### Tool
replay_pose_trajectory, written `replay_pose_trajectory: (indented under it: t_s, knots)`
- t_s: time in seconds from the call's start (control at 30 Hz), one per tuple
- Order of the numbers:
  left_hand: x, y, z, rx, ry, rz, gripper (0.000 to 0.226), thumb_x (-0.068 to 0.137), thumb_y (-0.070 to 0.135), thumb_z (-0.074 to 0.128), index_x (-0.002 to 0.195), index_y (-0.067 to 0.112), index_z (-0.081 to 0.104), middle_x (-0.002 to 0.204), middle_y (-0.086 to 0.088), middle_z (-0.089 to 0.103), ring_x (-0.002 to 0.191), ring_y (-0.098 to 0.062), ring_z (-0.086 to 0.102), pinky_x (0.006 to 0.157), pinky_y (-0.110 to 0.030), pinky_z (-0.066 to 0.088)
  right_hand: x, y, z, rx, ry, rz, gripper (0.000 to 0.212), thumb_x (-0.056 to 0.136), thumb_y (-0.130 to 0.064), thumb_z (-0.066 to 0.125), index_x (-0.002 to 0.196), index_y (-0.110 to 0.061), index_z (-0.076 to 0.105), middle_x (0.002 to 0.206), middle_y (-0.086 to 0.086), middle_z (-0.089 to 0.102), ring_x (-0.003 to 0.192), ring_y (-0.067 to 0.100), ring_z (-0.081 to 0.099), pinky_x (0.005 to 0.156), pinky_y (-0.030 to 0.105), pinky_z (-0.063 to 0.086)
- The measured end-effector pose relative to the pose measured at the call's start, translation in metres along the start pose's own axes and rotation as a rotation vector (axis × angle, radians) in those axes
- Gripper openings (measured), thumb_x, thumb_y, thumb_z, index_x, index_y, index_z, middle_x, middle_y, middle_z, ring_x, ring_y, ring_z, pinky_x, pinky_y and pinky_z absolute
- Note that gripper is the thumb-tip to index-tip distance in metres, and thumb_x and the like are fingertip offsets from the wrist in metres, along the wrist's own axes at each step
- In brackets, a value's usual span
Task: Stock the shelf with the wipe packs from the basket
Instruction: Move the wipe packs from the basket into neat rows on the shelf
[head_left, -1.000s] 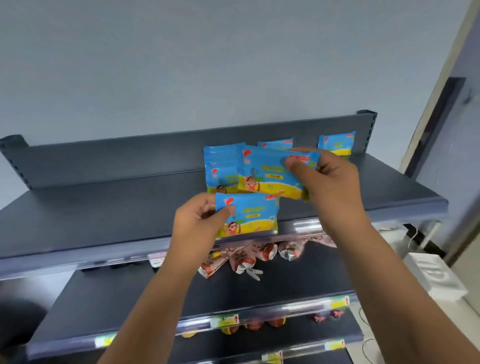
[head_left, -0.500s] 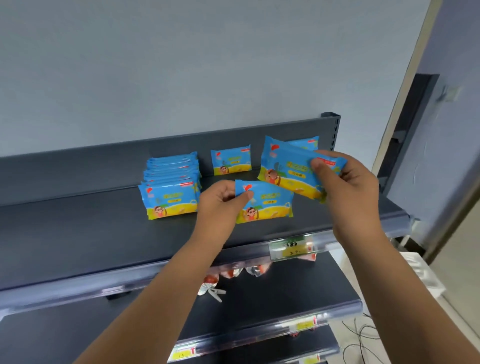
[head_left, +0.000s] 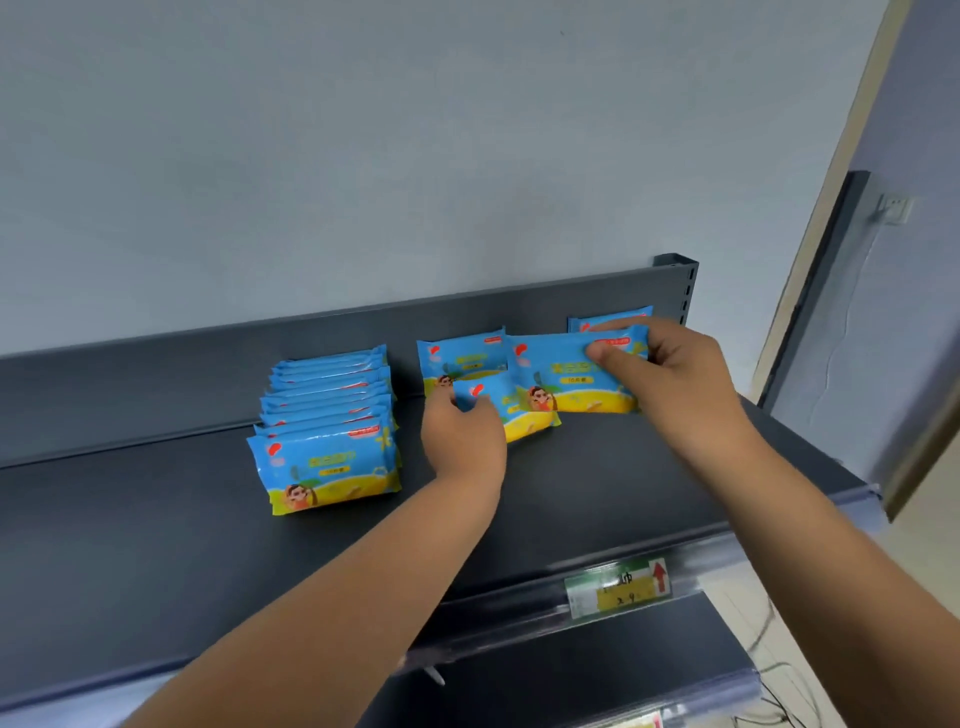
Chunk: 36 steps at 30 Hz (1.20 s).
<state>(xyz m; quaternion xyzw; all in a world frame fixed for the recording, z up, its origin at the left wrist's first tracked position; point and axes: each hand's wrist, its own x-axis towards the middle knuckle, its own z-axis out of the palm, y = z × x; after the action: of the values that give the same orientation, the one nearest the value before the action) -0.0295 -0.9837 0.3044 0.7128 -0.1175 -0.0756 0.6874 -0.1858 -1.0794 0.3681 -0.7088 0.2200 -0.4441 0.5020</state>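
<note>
Placing step: your left hand (head_left: 462, 436) grips a pack (head_left: 524, 410), your right hand (head_left: 670, 374) pinches a second pack (head_left: 566, 379) — both right of the stack (head_left: 327, 431). Next, stand them on the shelf (head_left: 156, 545).

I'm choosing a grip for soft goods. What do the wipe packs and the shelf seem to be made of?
Wipe packs: thin printed plastic film, glossy, judging by the sheen and crimped end seams. Shelf: likely painted sheet metal, dark grey and matt; its folded back panel and slotted upright suggest steel.

L hand (head_left: 464, 441) grips low pack (head_left: 527, 415), R hand (head_left: 660, 374) upper pack (head_left: 566, 382), over shelf (head_left: 156, 545).
</note>
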Motion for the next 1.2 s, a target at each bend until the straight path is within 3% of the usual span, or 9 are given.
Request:
replay_pose_trajectory:
  t_s: [0.1, 0.2, 0.33, 0.47, 0.6, 0.7, 0.87, 0.97, 1.2]
  knots:
    - [0.013, -0.008, 0.011, 0.005, 0.029, -0.071, 0.01, 0.095, 0.012, 0.06, 0.105, 0.01, 0.061, 0.095, -0.005, 0.064, 0.082, -0.02, 0.063, 0.061, -0.032, 0.047, 0.01, 0.008, 0.001, -0.048, -0.082, 0.006, 0.009, 0.092, -0.013, 0.075, 0.091, -0.022, 0.076, 0.08, -0.011, 0.078, 0.073, 0.002, 0.074, 0.061, 0.016, 0.055]
    - [0.018, -0.012, 0.018, 0.051, 0.05, -0.083, 0.011, 0.096, 0.011, 0.058, 0.107, 0.012, 0.06, 0.096, -0.004, 0.063, 0.078, -0.016, 0.059, 0.058, -0.029, 0.044, 0.024, 0.016, 0.0, -0.111, -0.163, 0.02, 0.01, 0.092, -0.017, 0.077, 0.096, -0.026, 0.077, 0.093, -0.008, 0.08, 0.085, 0.009, 0.077, 0.074, 0.024, 0.061]
    - [0.031, -0.011, 0.024, 0.118, 0.09, -0.056, 0.02, 0.093, 0.014, 0.062, 0.11, 0.025, 0.061, 0.105, -0.002, 0.062, 0.094, -0.022, 0.063, 0.076, -0.039, 0.058, 0.045, 0.019, -0.003, -0.149, -0.238, 0.031, 0.011, 0.091, -0.019, 0.077, 0.097, -0.029, 0.077, 0.092, -0.013, 0.079, 0.085, 0.007, 0.076, 0.079, 0.028, 0.062]
    - [0.049, -0.009, 0.028, 0.103, 0.154, -0.098, 0.022, 0.094, 0.013, 0.064, 0.115, 0.02, 0.062, 0.108, -0.006, 0.065, 0.091, -0.025, 0.065, 0.067, -0.037, 0.057, 0.063, 0.024, -0.003, -0.19, -0.28, 0.002, 0.013, 0.091, -0.022, 0.077, 0.101, -0.029, 0.078, 0.099, -0.019, 0.077, 0.089, 0.004, 0.075, 0.084, 0.029, 0.061]
    - [0.06, -0.007, 0.031, 0.095, 0.22, -0.072, 0.024, 0.095, 0.004, 0.061, 0.108, 0.024, 0.057, 0.099, 0.004, 0.062, 0.094, -0.023, 0.064, 0.081, -0.041, 0.061, 0.075, 0.032, 0.001, -0.203, -0.299, -0.006, 0.013, 0.089, -0.024, 0.079, 0.1, -0.031, 0.078, 0.095, -0.019, 0.077, 0.089, 0.004, 0.074, 0.086, 0.03, 0.06]
    - [0.065, -0.01, 0.034, 0.094, 0.285, -0.005, 0.031, 0.094, 0.001, 0.062, 0.118, 0.021, 0.058, 0.113, 0.001, 0.067, 0.103, -0.022, 0.067, 0.088, -0.044, 0.06, 0.079, 0.041, 0.004, -0.215, -0.319, -0.014, 0.015, 0.089, -0.023, 0.079, 0.102, -0.03, 0.078, 0.096, -0.019, 0.076, 0.09, 0.004, 0.073, 0.088, 0.032, 0.06]
    - [0.076, -0.015, 0.037, 0.081, 0.368, -0.018, 0.035, 0.094, 0.003, 0.065, 0.124, 0.015, 0.053, 0.118, -0.003, 0.063, 0.108, -0.024, 0.064, 0.095, -0.046, 0.056, 0.087, 0.056, 0.011, -0.219, -0.339, -0.026, 0.017, 0.088, -0.024, 0.08, 0.103, -0.032, 0.079, 0.095, -0.006, 0.077, 0.093, 0.025, 0.072, 0.088, 0.044, 0.056]
    - [0.08, -0.017, 0.039, 0.098, 0.394, -0.019, 0.03, 0.095, 0.005, 0.065, 0.121, 0.015, 0.053, 0.117, -0.003, 0.062, 0.107, -0.025, 0.064, 0.095, -0.045, 0.056, 0.091, 0.065, 0.016, -0.269, -0.311, -0.129, 0.02, 0.087, -0.024, 0.081, 0.106, -0.03, 0.079, 0.105, -0.012, 0.072, 0.102, 0.014, 0.067, 0.094, 0.043, 0.055]
    - [0.081, -0.021, 0.041, 0.161, 0.392, -0.033, 0.022, 0.1, 0.017, 0.062, 0.12, 0.013, 0.054, 0.117, -0.007, 0.063, 0.104, -0.028, 0.066, 0.089, -0.045, 0.057, 0.107, 0.086, 0.025, -0.491, -0.229, -0.232, 0.023, 0.088, -0.044, 0.076, 0.11, -0.037, 0.074, 0.094, -0.01, 0.061, 0.085, 0.006, 0.057, 0.074, 0.03, 0.049]
